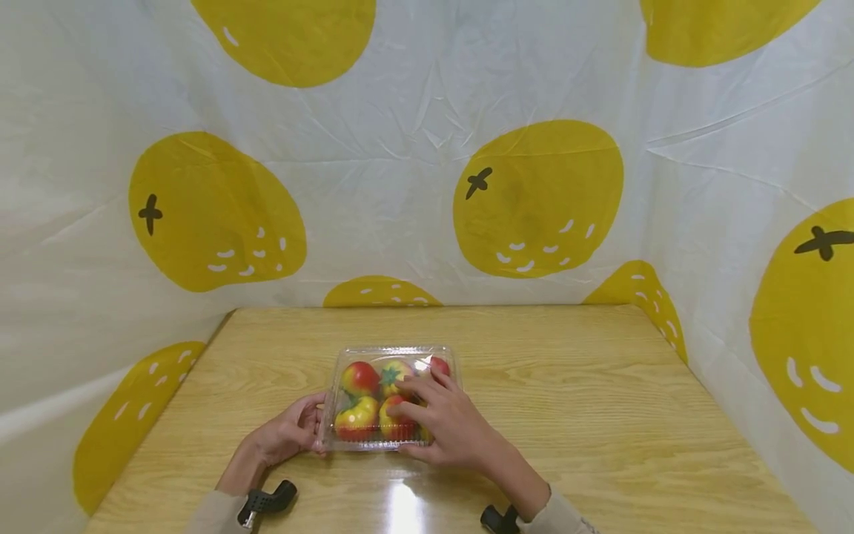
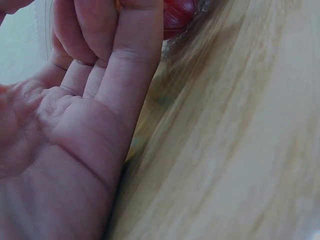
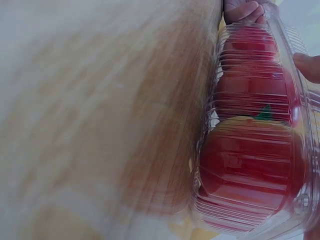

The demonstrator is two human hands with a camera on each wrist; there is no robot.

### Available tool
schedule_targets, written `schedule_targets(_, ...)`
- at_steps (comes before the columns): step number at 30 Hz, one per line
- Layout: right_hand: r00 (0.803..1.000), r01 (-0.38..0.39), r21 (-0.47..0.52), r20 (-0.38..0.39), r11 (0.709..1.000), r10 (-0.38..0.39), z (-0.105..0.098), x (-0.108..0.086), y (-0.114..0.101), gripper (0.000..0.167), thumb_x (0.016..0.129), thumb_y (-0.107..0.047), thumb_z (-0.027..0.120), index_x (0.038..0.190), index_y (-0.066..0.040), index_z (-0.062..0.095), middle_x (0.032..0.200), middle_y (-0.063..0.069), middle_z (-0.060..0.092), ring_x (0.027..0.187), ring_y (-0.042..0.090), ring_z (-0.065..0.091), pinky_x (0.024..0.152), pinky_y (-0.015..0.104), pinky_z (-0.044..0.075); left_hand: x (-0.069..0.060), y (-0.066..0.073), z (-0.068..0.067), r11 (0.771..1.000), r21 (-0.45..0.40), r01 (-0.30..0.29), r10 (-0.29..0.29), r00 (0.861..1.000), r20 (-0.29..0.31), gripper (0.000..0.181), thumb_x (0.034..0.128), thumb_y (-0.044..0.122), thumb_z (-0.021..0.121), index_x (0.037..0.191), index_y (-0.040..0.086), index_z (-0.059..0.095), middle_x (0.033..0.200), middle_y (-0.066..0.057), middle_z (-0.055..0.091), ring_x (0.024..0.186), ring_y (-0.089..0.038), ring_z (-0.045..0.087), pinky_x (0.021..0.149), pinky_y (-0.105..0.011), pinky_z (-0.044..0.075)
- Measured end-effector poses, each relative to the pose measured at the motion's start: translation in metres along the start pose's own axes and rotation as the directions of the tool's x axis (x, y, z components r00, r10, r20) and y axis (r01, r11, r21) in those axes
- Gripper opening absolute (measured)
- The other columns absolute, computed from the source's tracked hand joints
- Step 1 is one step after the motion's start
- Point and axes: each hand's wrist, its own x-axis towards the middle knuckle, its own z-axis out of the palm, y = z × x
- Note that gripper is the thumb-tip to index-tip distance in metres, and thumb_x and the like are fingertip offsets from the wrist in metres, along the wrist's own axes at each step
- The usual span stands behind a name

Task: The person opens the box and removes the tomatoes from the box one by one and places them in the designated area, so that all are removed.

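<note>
A clear plastic clamshell container (image 1: 389, 446) with its lid down lies on the wooden table. Inside it are several red-and-yellow tomatoes (image 1: 360, 379), one showing a green star-shaped top. My left hand (image 1: 288, 432) grips the container's left edge near the front corner, its fingers curled. In the left wrist view, the palm and bent fingers hide most of the container. Over the right part of the lid, my right hand (image 1: 457, 426) rests with fingers spread and fairly straight. From the right wrist, the ribbed side wall (image 3: 250, 165) shows with red fruit behind it.
The wooden table (image 1: 567, 386) extends around the container on all sides. A white curtain with large yellow fruit prints (image 1: 540, 200) hangs along the back and both sides. Black straps (image 1: 267, 500) with mounts sit on the wrists.
</note>
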Motion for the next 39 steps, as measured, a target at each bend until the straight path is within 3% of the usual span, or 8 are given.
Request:
schedule_targets(10,1.000,0.005,0.011,-0.013,1.000,-0.005,0.002,0.001,0.000,0.048,0.084,-0.056,0.078,0.124,-0.030,0.068,0.140,0.006,0.063,0.137,0.024,0.056,0.117,0.064,0.040,-0.002,0.001,0.003,0.999,0.047,0.025,-0.023,0.999,-0.033,0.074,0.0820,-0.014,0.059,0.151,0.003,0.040,0.113,-0.005,0.074,0.084,-0.009,0.069,0.079,-0.026,0.062)
schedule_targets(17,0.998,0.056,0.023,0.026,0.998,-0.057,-0.007,-0.001,0.005,0.055,0.082,-0.047,0.082,0.132,-0.027,0.067,0.146,0.008,0.061,0.140,0.028,0.055,0.115,0.067,0.040,-0.004,0.004,0.003,0.997,-0.036,0.071,-0.073,0.997,-0.032,0.069,0.0860,-0.010,0.050,0.152,0.008,0.041,0.111,-0.001,0.073,0.086,-0.010,0.070,0.080,-0.030,0.061)
schedule_targets(22,0.994,0.056,0.061,0.093,0.997,-0.061,-0.016,-0.002,0.005,0.059,0.086,-0.040,0.080,0.139,-0.021,0.066,0.152,0.013,0.056,0.145,0.034,0.050,0.117,0.067,0.037,-0.005,0.006,0.004,0.994,-0.073,0.083,-0.086,0.996,-0.039,0.066,0.0890,-0.007,0.046,0.153,0.011,0.041,0.101,0.002,0.070,0.080,-0.010,0.066,0.079,-0.030,0.059)
schedule_targets(28,0.989,0.050,0.093,0.137,0.994,-0.062,-0.022,0.000,0.003,0.061,0.084,-0.030,0.080,0.141,-0.015,0.065,0.152,0.016,0.056,0.145,0.035,0.050,0.118,0.066,0.036,-0.006,0.006,0.003,0.992,-0.109,0.059,-0.058,0.998,0.016,0.059,0.0998,-0.005,0.029,0.155,0.013,0.039,0.113,0.000,0.069,0.088,-0.012,0.068,0.084,-0.033,0.060)
schedule_targets(32,0.987,0.038,0.088,0.155,0.995,-0.051,-0.024,-0.001,0.003,0.063,0.082,-0.027,0.081,0.141,-0.015,0.064,0.152,0.016,0.055,0.145,0.035,0.050,0.119,0.066,0.035,-0.003,0.006,0.003,0.994,-0.100,0.039,-0.036,0.999,0.036,0.058,0.1019,-0.003,0.023,0.157,0.011,0.037,0.110,0.001,0.069,0.091,-0.013,0.071,0.085,-0.036,0.062)
schedule_targets(39,0.985,0.035,0.097,0.167,0.995,-0.051,-0.023,-0.001,0.002,0.067,0.079,-0.022,0.081,0.143,-0.018,0.062,0.154,0.015,0.054,0.146,0.036,0.049,0.119,0.067,0.034,-0.001,0.008,0.000,1.000,-0.026,0.011,-0.011,1.000,-0.023,0.058,0.1001,-0.005,0.019,0.154,0.007,0.037,0.119,-0.005,0.070,0.090,-0.015,0.074,0.080,-0.036,0.064)
